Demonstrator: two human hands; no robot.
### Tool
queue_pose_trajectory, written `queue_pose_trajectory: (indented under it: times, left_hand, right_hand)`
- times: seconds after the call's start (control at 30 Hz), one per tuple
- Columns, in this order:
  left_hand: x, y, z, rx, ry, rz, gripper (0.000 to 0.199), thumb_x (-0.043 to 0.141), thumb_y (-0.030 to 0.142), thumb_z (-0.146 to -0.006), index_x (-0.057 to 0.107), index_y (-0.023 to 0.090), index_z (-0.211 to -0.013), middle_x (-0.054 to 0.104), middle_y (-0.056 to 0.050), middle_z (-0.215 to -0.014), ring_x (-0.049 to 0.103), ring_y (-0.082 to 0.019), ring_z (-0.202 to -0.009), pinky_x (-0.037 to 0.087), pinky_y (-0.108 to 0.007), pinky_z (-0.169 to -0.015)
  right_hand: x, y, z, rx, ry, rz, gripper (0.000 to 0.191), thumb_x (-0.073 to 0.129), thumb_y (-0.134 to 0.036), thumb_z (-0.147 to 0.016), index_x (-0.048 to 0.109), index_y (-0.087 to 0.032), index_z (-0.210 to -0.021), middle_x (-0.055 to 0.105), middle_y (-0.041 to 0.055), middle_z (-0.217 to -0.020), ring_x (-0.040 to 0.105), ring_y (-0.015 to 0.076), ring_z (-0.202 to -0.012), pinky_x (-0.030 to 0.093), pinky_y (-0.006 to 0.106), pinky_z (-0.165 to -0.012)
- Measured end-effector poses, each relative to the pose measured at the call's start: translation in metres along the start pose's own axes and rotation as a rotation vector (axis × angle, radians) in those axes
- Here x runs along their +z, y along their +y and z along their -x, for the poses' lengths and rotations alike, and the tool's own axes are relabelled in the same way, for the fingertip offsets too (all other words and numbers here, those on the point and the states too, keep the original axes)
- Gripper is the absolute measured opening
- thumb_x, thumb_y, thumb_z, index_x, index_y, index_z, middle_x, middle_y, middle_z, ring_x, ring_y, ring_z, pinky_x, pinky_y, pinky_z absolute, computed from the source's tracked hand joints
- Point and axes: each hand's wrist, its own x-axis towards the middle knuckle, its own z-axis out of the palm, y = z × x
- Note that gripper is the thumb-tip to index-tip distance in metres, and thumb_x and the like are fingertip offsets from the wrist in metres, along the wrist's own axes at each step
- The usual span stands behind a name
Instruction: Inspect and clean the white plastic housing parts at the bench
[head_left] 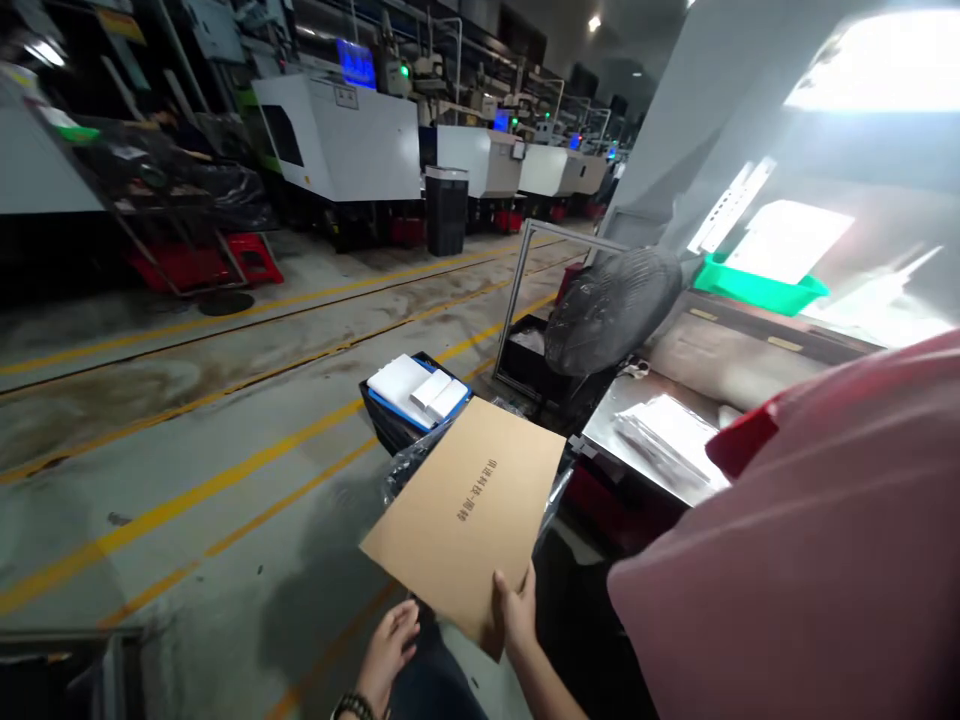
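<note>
A flat brown cardboard sheet (442,510) with dark printed characters is held out in front of me, tilted. My right hand (517,605) grips its near right edge, thumb on top and fingers underneath. My left hand (391,645), with a beaded bracelet at the wrist, is just off the sheet's near left edge, fingers apart and slightly curled, holding nothing. Beyond the sheet's far edge stands a dark bin (382,425) topped with a blue tray and white blocks (409,388). Clear plastic film (405,470) shows beside and partly under the sheet.
A person in a pink top (765,560) is close on my right, beside a metal worktable (600,420) with bagged items. A large fan (615,305) and a metal frame (517,290) stand ahead. White machines (360,140) line the far side beyond yellow floor lines.
</note>
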Motion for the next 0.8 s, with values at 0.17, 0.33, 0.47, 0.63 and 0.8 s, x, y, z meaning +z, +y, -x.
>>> queue_pose_trajectory:
  times: [0.17, 0.33, 0.47, 0.63, 0.8]
  left_hand:
    - [-0.046, 0.045, -0.109, -0.052, 0.107, -0.229, 0.078, 0.069, 0.064, -0.051, 0.053, 0.017, -0.112, 0.052, -0.032, -0.146, 0.049, -0.046, -0.140, 0.056, -0.049, -0.096]
    - [-0.066, 0.113, -0.221, 0.048, 0.128, -0.477, 0.110, 0.063, 0.076, -0.050, 0.042, 0.012, -0.138, 0.034, -0.030, -0.161, 0.036, -0.048, -0.148, 0.045, -0.056, -0.112]
    - [-0.050, 0.146, -0.304, 0.174, 0.039, -0.613, 0.108, 0.067, 0.076, -0.053, 0.045, 0.014, -0.139, 0.037, -0.023, -0.162, 0.031, -0.040, -0.152, 0.035, -0.048, -0.121]
    - [-0.045, 0.161, -0.357, 0.187, -0.090, -0.721, 0.072, 0.067, 0.077, -0.050, 0.065, 0.022, -0.097, 0.076, -0.016, -0.117, 0.062, -0.042, -0.127, 0.047, -0.047, -0.110]
    - [-0.078, 0.171, -0.335, 0.100, -0.027, -0.758, 0.059, 0.061, 0.084, -0.058, 0.063, 0.031, -0.086, 0.078, -0.003, -0.078, 0.075, -0.038, -0.093, 0.061, -0.041, -0.078]
  right_hand:
    - [-0.006, 0.017, -0.084, 0.035, 0.181, 0.097, 0.103, 0.074, -0.058, -0.060, 0.042, -0.014, -0.148, 0.060, 0.0194, -0.142, 0.059, 0.0398, -0.130, 0.049, 0.049, -0.107]
    - [0.026, 0.037, -0.087, 0.036, 0.327, 0.196, 0.105, 0.073, -0.059, -0.069, 0.031, -0.021, -0.158, 0.045, 0.0161, -0.157, 0.043, 0.0397, -0.145, 0.042, 0.052, -0.116]
    - [0.061, 0.064, -0.077, -0.045, 0.426, 0.416, 0.084, 0.061, -0.061, -0.082, 0.044, -0.018, -0.153, 0.049, 0.0178, -0.151, 0.041, 0.0417, -0.145, 0.034, 0.059, -0.119]
    - [0.084, 0.091, -0.069, -0.019, 0.570, 0.558, 0.074, 0.052, -0.070, -0.087, 0.062, -0.017, -0.138, 0.049, 0.0193, -0.139, 0.049, 0.0439, -0.135, 0.040, 0.061, -0.114]
    - [0.086, 0.076, -0.066, 0.019, 0.616, 0.537, 0.069, 0.056, -0.070, -0.088, 0.067, -0.018, -0.133, 0.049, 0.0165, -0.138, 0.051, 0.0394, -0.133, 0.039, 0.054, -0.117]
